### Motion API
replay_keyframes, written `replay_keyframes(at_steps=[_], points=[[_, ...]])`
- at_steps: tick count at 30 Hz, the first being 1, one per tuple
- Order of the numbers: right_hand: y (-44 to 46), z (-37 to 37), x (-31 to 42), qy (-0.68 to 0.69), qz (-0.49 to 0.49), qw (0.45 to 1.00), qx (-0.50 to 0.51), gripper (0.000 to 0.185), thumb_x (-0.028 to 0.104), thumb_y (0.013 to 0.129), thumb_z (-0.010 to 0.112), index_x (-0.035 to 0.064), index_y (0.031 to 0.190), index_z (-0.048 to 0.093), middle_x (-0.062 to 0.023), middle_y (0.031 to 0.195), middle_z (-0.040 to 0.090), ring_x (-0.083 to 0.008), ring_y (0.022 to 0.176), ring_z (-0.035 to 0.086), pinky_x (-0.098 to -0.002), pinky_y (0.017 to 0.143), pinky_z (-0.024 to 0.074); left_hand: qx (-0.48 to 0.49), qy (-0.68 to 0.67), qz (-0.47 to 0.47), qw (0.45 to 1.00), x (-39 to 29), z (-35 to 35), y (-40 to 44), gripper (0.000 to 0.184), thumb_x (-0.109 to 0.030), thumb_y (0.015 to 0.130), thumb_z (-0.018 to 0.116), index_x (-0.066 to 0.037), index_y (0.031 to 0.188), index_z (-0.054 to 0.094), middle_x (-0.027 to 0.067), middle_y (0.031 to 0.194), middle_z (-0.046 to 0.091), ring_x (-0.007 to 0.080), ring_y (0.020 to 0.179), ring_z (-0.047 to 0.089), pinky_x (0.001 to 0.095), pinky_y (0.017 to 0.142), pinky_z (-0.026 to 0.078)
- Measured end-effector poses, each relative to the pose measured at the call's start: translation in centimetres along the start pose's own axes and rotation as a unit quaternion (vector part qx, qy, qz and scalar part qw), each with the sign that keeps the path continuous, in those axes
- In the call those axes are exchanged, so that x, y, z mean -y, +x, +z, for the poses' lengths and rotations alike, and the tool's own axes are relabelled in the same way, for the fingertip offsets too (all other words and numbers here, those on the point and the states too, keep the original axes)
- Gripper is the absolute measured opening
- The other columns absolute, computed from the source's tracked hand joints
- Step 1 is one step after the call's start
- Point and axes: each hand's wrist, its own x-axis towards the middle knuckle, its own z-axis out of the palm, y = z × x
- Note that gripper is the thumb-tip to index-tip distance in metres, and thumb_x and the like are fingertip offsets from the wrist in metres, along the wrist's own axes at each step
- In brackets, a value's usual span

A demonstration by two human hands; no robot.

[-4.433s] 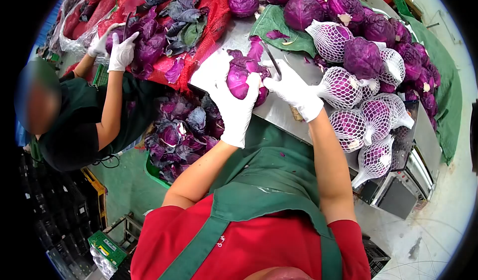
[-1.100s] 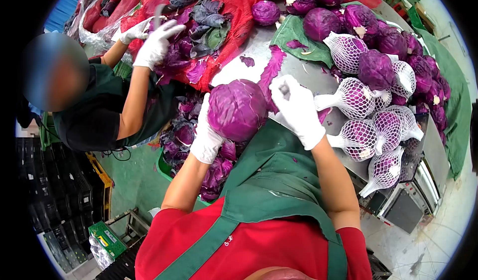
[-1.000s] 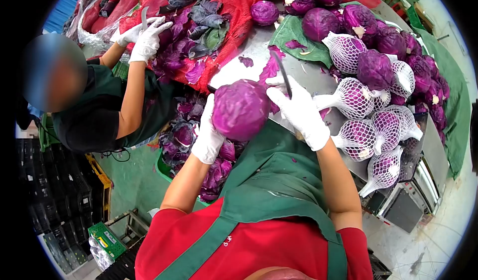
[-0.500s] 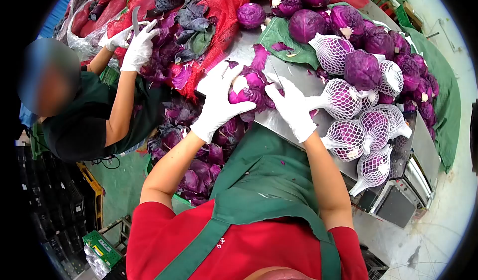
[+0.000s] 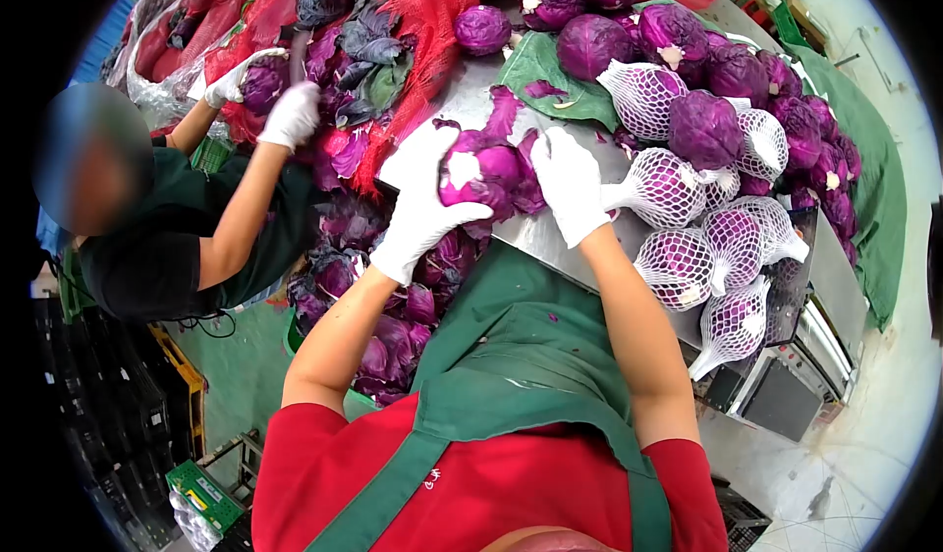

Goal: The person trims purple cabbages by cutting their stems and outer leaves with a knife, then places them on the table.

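Observation:
A red cabbage point(image 5: 496, 167) with a pale cut stem sits in my white-gloved left hand point(image 5: 417, 198), whose fingers and thumb wrap its left side and lower edge. My right hand point(image 5: 572, 187), also gloved, is at the cabbage's right side, its bent fingers closed on a loose purple outer leaf point(image 5: 530, 174). Whether anything else is inside that hand is hidden. Another torn leaf point(image 5: 504, 110) lies just behind the cabbage on the metal table point(image 5: 535, 233).
Cabbages in white net sleeves point(image 5: 673, 265) and bare cabbages point(image 5: 705, 130) pile up at right. Below left is a heap of discarded leaves point(image 5: 388, 346). At left a co-worker's gloved hands point(image 5: 292, 117) work with a cabbage and blade beside red mesh sacks point(image 5: 417, 81).
My right hand has shifted slightly up and turned; a thin shiny blade-like edge beside it no longer shows. The cabbage has rotated in my left hand. The co-worker now holds a cabbage.

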Motion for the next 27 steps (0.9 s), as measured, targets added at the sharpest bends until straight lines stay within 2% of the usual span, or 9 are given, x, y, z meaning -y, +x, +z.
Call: replay_keyframes(at_steps=[2, 4, 6, 10, 12, 16, 20, 22, 27], points=[[0.2, 1.2, -2.1, 0.005, 0.039, 0.999, -0.019, 0.028, 0.029, 0.095, 0.05, 0.0049, 0.093, 0.064, -0.0211, 0.089, 0.068, -0.0404, 0.083, 0.067, -0.0486, 0.077, 0.0533, 0.015, -0.037, -0.02, 0.999, 0.7, -1.9, -0.4, 0.099, -0.039, 0.071, 0.085, -0.005, 0.15, 0.036, 0.0121, 0.148, 0.042, 0.0254, 0.139, 0.038, 0.0385, 0.116, 0.028], [0.0, 1.7, -3.3, 0.026, 0.063, 0.998, -0.001, 0.03, 0.028, 0.094, 0.049, 0.0025, 0.091, 0.065, -0.0237, 0.091, 0.068, -0.0416, 0.084, 0.067, -0.0492, 0.079, 0.0529, 0.008, -0.305, -0.155, 0.94, 0.4, -3.1, -1.3, 0.088, -0.035, 0.081, 0.078, -0.005, 0.15, 0.034, 0.0112, 0.151, 0.04, 0.0236, 0.141, 0.036, 0.0374, 0.118, 0.025], [-0.5, 2.7, -4.0, 0.034, 0.076, 0.996, 0.027, 0.033, 0.03, 0.094, 0.05, 0.001, 0.091, 0.065, -0.0253, 0.092, 0.068, -0.0421, 0.084, 0.067, -0.0494, 0.079, 0.0529, -0.045, -0.285, -0.185, 0.94, 3.4, -2.6, -2.9, 0.076, -0.034, 0.093, 0.068, -0.005, 0.152, 0.031, 0.0118, 0.153, 0.036, 0.0242, 0.143, 0.033, 0.0383, 0.118, 0.024], [-1.2, 2.4, -1.7, -0.031, 0.049, 0.989, 0.135, 0.034, 0.031, 0.093, 0.05, 0.0011, 0.09, 0.066, -0.0257, 0.09, 0.068, -0.0416, 0.084, 0.067, -0.0495, 0.079, 0.0531, -0.181, -0.293, -0.186, 0.92, -0.7, -0.1, -1.0, 0.08, -0.027, 0.087, 0.075, -0.005, 0.15, 0.032, 0.0206, 0.148, 0.035, 0.029, 0.136, 0.039, 0.0407, 0.114, 0.032], [-1.3, 3.1, -2.8, -0.035, 0.039, 0.991, 0.122, 0.033, 0.03, 0.093, 0.05, 0.0017, 0.089, 0.066, -0.0244, 0.086, 0.069, -0.0417, 0.082, 0.068, -0.0503, 0.078, 0.0533, -0.1, -0.045, -0.249, 0.962, 0.8, 0.7, -0.2, 0.087, -0.03, 0.084, 0.078, -0.001, 0.15, 0.03, 0.0206, 0.144, 0.039, 0.0276, 0.135, 0.04, 0.0396, 0.114, 0.032], [-1.0, 2.0, -6.2, 0.077, 0.16, 0.984, 0.0, 0.03, 0.027, 0.096, 0.046, 0.0014, 0.094, 0.062, -0.027, 0.091, 0.068, -0.0449, 0.085, 0.066, -0.0524, 0.079, 0.0509, -0.162, -0.258, -0.252, 0.918, 1.3, 1.1, 0.8, 0.092, -0.029, 0.081, 0.081, 0.001, 0.151, 0.028, 0.0201, 0.143, 0.035, 0.0272, 0.132, 0.044, 0.0377, 0.111, 0.037], [-0.2, 0.3, -6.1, 0.089, 0.191, 0.977, -0.018, 0.031, 0.026, 0.096, 0.047, 0.0022, 0.109, 0.062, -0.0275, 0.099, 0.067, -0.0452, 0.089, 0.065, -0.0522, 0.081, 0.0508, -0.151, -0.153, -0.149, 0.965, 2.7, 0.4, 0.4, 0.069, -0.025, 0.085, 0.075, -0.003, 0.143, 0.045, 0.0177, 0.132, 0.05, 0.0288, 0.129, 0.046, 0.0383, 0.111, 0.034], [-0.1, 0.8, -3.7, 0.088, 0.021, 0.981, -0.17, 0.042, 0.026, 0.094, 0.052, 0.0047, 0.131, 0.054, -0.0253, 0.118, 0.062, -0.0426, 0.097, 0.065, -0.0499, 0.084, 0.0528, -0.171, 0.017, -0.141, 0.975, 0.4, 1.0, 0.8, 0.058, -0.029, 0.086, 0.073, -0.004, 0.135, 0.054, 0.0169, 0.133, 0.049, 0.0323, 0.127, 0.045, 0.0415, 0.111, 0.031], [-0.6, 0.0, 1.6, 0.259, -0.013, 0.965, 0.035, 0.071, 0.019, 0.084, 0.065, 0.0088, 0.149, 0.037, -0.0225, 0.137, 0.052, -0.0329, 0.121, 0.057, -0.0385, 0.101, 0.0461, -0.179, -0.012, -0.148, 0.973, -0.7, 2.6, 1.3, 0.08, -0.038, 0.076, 0.082, -0.003, 0.139, 0.045, 0.0219, 0.133, 0.046, 0.0332, 0.128, 0.042, 0.0429, 0.111, 0.031]])
